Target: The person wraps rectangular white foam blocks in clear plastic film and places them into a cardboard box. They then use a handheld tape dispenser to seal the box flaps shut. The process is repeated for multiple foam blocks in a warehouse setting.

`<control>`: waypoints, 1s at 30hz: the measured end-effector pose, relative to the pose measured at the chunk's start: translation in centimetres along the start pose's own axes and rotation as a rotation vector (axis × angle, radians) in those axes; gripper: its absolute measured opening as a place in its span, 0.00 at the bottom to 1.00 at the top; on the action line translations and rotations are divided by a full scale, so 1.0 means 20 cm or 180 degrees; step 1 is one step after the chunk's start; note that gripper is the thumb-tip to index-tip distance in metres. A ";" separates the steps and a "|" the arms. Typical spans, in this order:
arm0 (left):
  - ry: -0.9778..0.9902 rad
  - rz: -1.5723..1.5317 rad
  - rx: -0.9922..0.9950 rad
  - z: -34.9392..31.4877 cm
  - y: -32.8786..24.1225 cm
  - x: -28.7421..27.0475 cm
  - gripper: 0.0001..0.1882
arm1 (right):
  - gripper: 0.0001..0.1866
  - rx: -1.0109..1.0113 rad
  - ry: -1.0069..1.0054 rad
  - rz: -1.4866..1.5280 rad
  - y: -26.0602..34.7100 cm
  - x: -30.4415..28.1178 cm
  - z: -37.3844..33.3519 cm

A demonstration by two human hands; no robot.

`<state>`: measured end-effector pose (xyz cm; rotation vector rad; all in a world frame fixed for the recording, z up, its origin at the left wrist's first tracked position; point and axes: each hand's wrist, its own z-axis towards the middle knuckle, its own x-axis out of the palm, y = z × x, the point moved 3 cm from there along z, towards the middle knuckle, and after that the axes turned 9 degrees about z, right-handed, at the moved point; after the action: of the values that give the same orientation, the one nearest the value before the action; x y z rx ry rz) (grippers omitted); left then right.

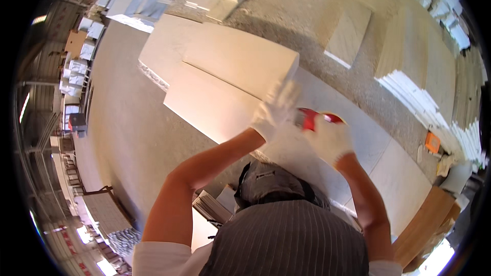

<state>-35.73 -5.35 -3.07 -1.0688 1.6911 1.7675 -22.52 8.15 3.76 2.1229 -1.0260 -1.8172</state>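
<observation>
Red tool point(308, 118) in right grip point(330, 140), left grip point(276, 107) loose; pale slabs point(230, 53) beside grey floor point(120, 87)

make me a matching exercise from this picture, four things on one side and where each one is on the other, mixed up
1. red tool
2. left hand
3. orange item
4. dark striped garment

A. at the bottom centre of the picture
B. beside the stacked pale slabs on the right
C. in the right hand
D. at one end of a thick pale slab

Pairs: 1-C, 2-D, 3-B, 4-A
</observation>
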 end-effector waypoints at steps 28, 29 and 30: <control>0.1054 -0.5368 -0.2562 -0.60 1.45 0.41 0.40 | 0.27 -0.0131 -0.1344 0.1870 0.09 0.84 0.20; 0.1175 -0.5704 -0.2500 -0.63 1.44 0.42 0.40 | 0.26 -0.0163 -0.1134 0.1823 0.13 0.95 0.26; 0.1322 -0.6052 -0.2422 -0.68 1.43 0.44 0.40 | 0.27 0.0031 -0.1136 0.2466 0.17 1.03 0.26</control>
<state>-60.34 -23.91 8.29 -2.1912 -0.4045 0.6750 -28.22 -4.98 -12.36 1.1301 -1.6328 -1.7628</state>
